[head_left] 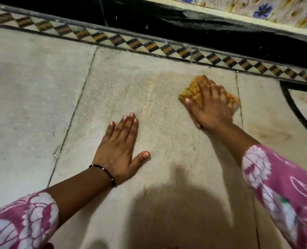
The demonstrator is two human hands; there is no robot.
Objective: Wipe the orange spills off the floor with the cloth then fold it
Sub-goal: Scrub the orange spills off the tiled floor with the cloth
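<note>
From the head view, the cloth (199, 90) is seen at two o'clock on the floor (32, 87), near the patterned border (149, 45). It is pressed flat under the right hand (212, 105), fingers (194, 100) spread straight over it, apparently so the whole pad can be dragged across the faint orange smear (149, 97) at the centre. The left hand (120, 146) is laid flat at seven o'clock, fingers released, likely bracing the body's weight. The right hand is blurred; much of the cloth is hidden beneath it, and both sleeves are cut off.
</note>
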